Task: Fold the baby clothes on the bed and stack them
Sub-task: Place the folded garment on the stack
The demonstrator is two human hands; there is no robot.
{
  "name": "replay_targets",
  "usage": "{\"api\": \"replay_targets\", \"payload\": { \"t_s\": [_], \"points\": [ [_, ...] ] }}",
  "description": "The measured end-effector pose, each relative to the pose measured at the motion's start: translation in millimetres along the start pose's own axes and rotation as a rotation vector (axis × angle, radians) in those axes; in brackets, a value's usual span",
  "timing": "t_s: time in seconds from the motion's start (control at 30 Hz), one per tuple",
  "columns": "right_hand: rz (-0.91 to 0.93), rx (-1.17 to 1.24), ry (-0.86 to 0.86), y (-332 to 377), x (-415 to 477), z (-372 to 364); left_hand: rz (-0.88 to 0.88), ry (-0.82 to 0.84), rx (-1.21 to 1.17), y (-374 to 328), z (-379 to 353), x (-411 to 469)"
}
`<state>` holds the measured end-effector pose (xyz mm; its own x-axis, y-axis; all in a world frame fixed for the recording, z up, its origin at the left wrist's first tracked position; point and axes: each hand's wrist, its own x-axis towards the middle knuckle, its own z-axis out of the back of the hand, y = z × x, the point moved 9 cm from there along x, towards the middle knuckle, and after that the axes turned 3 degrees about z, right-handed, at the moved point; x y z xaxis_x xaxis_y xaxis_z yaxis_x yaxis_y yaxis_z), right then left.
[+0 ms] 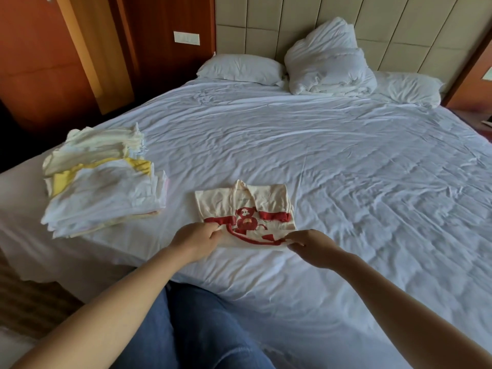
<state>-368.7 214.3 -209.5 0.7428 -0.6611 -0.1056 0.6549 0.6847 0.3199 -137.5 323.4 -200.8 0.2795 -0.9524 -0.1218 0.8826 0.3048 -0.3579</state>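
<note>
Nearing the end, by the look of it: a tall stack of folded baby clothes (103, 187) is sitting on the bed (346, 169) at about 10 o'clock from the work spot. No other loose garments are showing on the visible sheet.

One piece is being worked: a cream garment with red print (239, 201), lying flat in front of the person, its sides apparently already turned in.

The left hand (198, 238) is pinching the near-left corner of the hem and the right hand (311, 245) is pinching the near-right corner. Both grips are closing on cloth, and the near edge is lifting slightly off the sheet.

The body of the garment is lying at 12 o'clock from the two grips, collar end farthest away.

Judging from this, the hem is waiting to be folded up toward the collar. The piece is then going to the stack at 10 o'clock.
</note>
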Motion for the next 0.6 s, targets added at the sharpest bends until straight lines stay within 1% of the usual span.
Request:
{"api": "replay_targets", "payload": {
  "t_s": [0.07, 0.13, 0.37, 0.5, 0.57, 0.6],
  "points": [
    [-0.057, 0.067, 0.036, -4.1, 1.1, 5.7, 0.034, -0.016, -0.066, 3.7, 3.5, 2.9],
    [-0.115, 0.181, -0.004, -7.4, 5.9, 17.8, 0.076, -0.071, -0.185, 8.8, 11.3, 5.5],
    [-0.244, 0.497, -0.460, -16.4, 44.3, 72.0, 0.254, -0.309, -0.531, 29.1, 50.5, 35.1],
    [-0.339, 0.592, -0.616, -22.5, 74.4, 72.6, 0.347, -0.375, -0.503, 37.9, 52.8, 68.5],
    [-0.425, 0.627, -0.642, -28.0, 92.2, 65.1, 0.374, -0.410, -0.460, 41.8, 50.9, 85.2],
    [-0.468, 0.608, -0.647, -31.6, 101.3, 60.5, 0.380, -0.429, -0.440, 44.0, 48.9, 93.4]
  ]
}}
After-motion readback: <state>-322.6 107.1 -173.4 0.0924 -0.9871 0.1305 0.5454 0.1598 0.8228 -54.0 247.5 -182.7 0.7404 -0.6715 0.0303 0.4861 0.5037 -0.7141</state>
